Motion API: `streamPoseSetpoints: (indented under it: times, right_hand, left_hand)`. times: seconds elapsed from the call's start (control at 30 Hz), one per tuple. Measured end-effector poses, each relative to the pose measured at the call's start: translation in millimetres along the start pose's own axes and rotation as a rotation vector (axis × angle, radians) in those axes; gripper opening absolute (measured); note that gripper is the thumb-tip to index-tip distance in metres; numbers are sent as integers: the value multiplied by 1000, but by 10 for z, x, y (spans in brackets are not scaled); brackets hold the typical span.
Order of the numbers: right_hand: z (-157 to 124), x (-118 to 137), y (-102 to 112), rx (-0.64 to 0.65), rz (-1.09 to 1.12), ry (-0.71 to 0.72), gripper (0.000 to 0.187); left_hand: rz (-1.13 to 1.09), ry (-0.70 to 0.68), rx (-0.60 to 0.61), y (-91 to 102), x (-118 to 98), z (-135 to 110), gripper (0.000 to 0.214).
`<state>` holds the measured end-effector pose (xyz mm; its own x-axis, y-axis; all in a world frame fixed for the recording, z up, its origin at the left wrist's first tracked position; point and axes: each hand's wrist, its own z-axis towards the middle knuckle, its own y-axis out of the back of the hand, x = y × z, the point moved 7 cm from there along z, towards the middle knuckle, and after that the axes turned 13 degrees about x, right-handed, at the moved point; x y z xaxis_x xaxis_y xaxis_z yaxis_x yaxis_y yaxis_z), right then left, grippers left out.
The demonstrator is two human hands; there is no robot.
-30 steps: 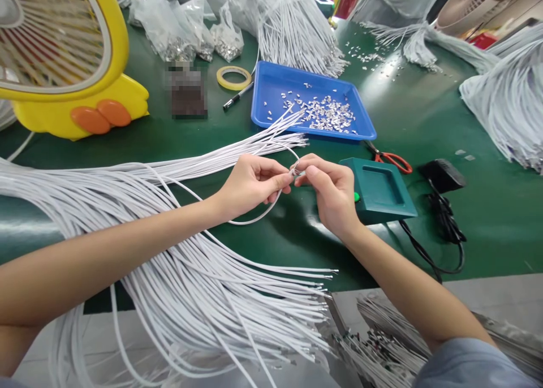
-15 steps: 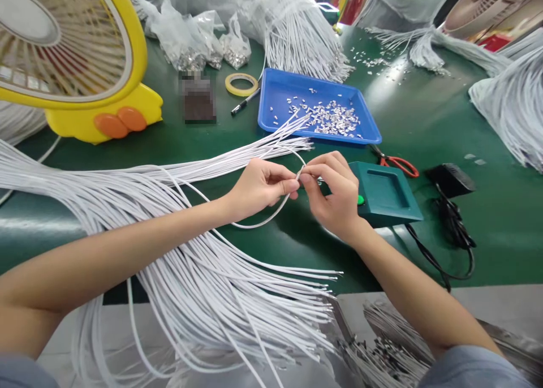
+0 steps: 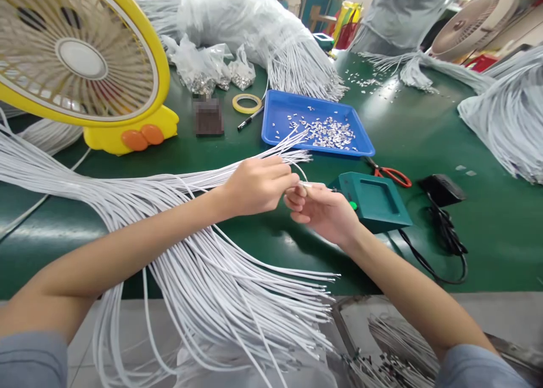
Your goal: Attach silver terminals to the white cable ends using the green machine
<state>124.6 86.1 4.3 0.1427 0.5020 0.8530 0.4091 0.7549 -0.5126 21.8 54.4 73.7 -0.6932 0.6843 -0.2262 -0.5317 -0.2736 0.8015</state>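
Observation:
Near the middle of the view, my left hand (image 3: 262, 185) and my right hand (image 3: 326, 210) meet at the end of one thin white cable (image 3: 300, 169). My left hand has its knuckles up and its fingertips closed on the cable. My right hand, palm turned partly up, pinches the cable end between thumb and fingers, the other fingers curled. The very tip is mostly hidden by the fingers. Beneath my left forearm spreads a large bundle of white cables (image 3: 237, 280), with another group of cable ends behind my left hand. Just right of my right hand stands a green device (image 3: 405, 210) with a green button.
Behind my hands lies a blue tray (image 3: 275, 106) of small metal pieces. Red-handled pliers (image 3: 396, 176) and a black adapter (image 3: 442, 189) sit to the right. A yellow fan (image 3: 163, 65), tape roll (image 3: 246, 103) and pen (image 3: 250, 118) are at left and back. A person stands beyond.
My right hand has rolled from knuckles up to palm partly up. My left hand has turned over, knuckles now upward. Both keep hold of the cable, and the camera view has shifted slightly.

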Motion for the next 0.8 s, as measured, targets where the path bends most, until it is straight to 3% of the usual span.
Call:
streamPoseSetpoints:
  times: [0.1, 0.2, 0.3, 0.4, 0.67, 0.73, 0.8]
  right_hand:
    - [-73, 250, 181, -242, -357, 239, 13]
    - [-195, 506, 190, -443, -950, 515, 18]
    - [-247, 551, 39, -495, -1507, 702, 25]
    - [-265, 507, -54, -523, -1809, 807, 27]
    - [-289, 485, -173, -482, -1924, 923, 13]
    - [-287, 504, -165, -488, -1843, 864, 11]
    - [-260, 531, -75, -510, -1610, 702, 12]
  left_hand:
    - [-579, 370, -12, -90, 199, 11, 14]
    - [-1150, 650, 80, -338, 273, -37, 13]
    - [-1434, 774, 87, -458, 308, -91, 12]
    - [-1531, 805, 107, -507, 322, -119, 13]
    - [-1561, 791, 195, -587, 258, -112, 17]
    - [-1510, 754, 232, -633, 240, -119, 16]
    - [-1314, 686, 245, -625, 267, -121, 14]
